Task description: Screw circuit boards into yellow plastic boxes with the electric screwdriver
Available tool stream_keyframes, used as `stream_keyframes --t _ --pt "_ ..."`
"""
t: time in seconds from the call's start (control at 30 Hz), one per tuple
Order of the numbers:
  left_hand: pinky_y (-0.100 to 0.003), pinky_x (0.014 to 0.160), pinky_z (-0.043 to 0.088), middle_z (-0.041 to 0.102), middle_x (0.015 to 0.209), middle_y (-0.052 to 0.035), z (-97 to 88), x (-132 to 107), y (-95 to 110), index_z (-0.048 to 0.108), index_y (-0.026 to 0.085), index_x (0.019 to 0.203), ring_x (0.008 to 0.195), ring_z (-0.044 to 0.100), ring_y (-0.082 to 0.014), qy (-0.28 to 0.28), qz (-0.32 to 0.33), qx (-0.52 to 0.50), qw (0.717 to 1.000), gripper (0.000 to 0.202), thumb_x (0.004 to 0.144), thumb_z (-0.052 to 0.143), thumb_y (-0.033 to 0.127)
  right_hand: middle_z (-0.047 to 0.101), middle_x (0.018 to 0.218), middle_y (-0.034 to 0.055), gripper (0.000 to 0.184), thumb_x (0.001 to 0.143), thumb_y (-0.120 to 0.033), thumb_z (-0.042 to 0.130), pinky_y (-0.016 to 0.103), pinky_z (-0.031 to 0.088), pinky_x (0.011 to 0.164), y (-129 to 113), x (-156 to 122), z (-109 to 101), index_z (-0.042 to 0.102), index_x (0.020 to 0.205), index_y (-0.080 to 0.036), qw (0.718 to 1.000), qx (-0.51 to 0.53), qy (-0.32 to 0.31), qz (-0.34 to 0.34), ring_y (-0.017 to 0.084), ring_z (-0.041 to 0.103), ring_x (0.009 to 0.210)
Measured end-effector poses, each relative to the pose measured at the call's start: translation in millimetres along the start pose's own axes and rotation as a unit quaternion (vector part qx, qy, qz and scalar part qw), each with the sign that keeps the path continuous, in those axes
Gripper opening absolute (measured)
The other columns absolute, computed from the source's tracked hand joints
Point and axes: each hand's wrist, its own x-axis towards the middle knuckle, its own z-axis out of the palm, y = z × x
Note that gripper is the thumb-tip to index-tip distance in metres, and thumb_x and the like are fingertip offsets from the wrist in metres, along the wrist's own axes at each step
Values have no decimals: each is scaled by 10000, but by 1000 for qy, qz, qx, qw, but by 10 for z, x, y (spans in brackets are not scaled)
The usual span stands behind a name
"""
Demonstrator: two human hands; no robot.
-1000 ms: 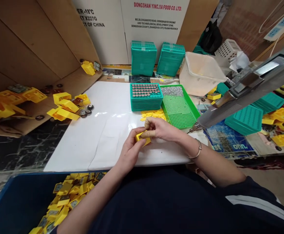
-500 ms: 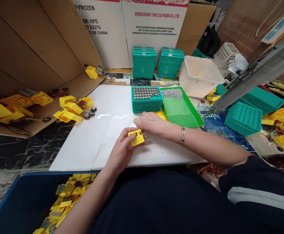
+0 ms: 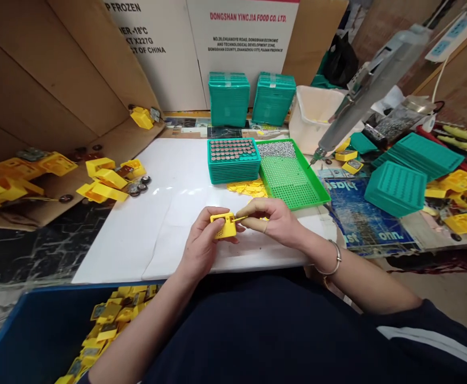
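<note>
My left hand [image 3: 203, 240] grips a small yellow plastic case [image 3: 226, 226], its face with a cluster of small holes turned toward me. A rectangular opening shows along the case's upper edge. At the right side of the case, my right hand [image 3: 271, 220] pinches a thin yellow plastic piece [image 3: 240, 218] between thumb and finger; its tip meets the case or lies right beside it. Just behind my right hand, a pile of flat yellow pieces [image 3: 248, 188] lies on the white board [image 3: 169, 224].
A stack of teal trays [image 3: 233, 172] holds round metal-topped parts. Beside it, a green perforated tray [image 3: 315, 194] contains small screws. An electric screwdriver [image 3: 349, 106] hangs over the right side. Yellow cases fill a blue bin [image 3: 21, 325] at lower left; more yellow housings [image 3: 107, 178] lie left.
My right hand has drawn back from near the teal stack to the case, now with a thin yellow piece in its fingers. The screwdriver appears further left and more upright.
</note>
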Motion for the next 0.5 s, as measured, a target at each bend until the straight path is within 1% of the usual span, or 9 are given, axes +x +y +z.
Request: stream_keyframes --t 0.07,0.1,0.17,0.2,0.23,0.3,0.37,0.43,0.5 --pt "-282 562 560 700 860 -39 16 7 7 573 176 979 768 709 -214 -17 -5 -6 1000 202 811 622 277 711 752 33 102 826 -205 653 209 504 593 58 -3 -25 724 882 -158 993 -72 -9 -94 93 638 654" --pt "-279 548 556 697 837 -40 16 13 11 573 174 975 759 706 -216 -29 -14 -10 999 195 812 619 271 707 746 36 109 847 -198 627 218 506 601 86 -5 -37 724 884 -165 979 -126 -10 -162 100 634 660" --pt "-266 518 540 688 795 -44 6 30 12 572 169 971 750 700 -221 -54 -38 -17 998 186 813 613 258 700 731 43 152 880 -189 574 243 505 616 129 -15 -50 725 890 -181 926 -239 -1 -292 116 623 664" --pt "-258 514 532 683 787 -45 0 38 8 571 167 972 749 696 -218 -61 -50 -22 997 184 814 611 252 696 727 47 172 892 -189 555 252 505 620 140 -24 -50 726 896 -184 903 -279 9 -327 123 619 665" --pt "-253 525 529 679 797 -43 -4 46 -1 567 169 976 751 692 -210 -60 -58 -27 996 182 818 609 249 695 731 52 183 902 -194 544 256 507 624 142 -36 -46 726 906 -181 896 -295 24 -330 127 620 669" --pt "-258 597 539 675 872 -37 -3 51 -31 554 181 1000 779 680 -183 -48 -63 -32 996 178 845 595 259 699 765 57 171 906 -215 561 248 516 643 119 -62 -27 725 926 -171 932 -256 56 -252 123 635 700" --pt "-272 708 543 658 968 -23 12 41 -70 535 204 1040 839 658 -156 -41 -54 -24 997 186 873 580 271 696 789 46 157 892 -244 596 239 520 662 71 -86 0 726 942 -172 977 -162 63 -121 112 642 718" --pt "-285 816 522 632 1022 -6 31 21 -104 509 225 1095 901 625 -141 -53 -37 6 998 227 883 578 271 693 794 29 157 874 -263 618 241 519 667 22 -105 40 726 954 -182 995 -76 54 -17 104 638 709" --pt "-287 886 485 608 1046 0 47 0 -125 477 236 1146 940 591 -136 -71 -18 55 996 276 890 574 271 702 823 28 160 847 -263 633 251 525 673 -7 -118 97 717 958 -183 997 -11 65 40 110 644 722"
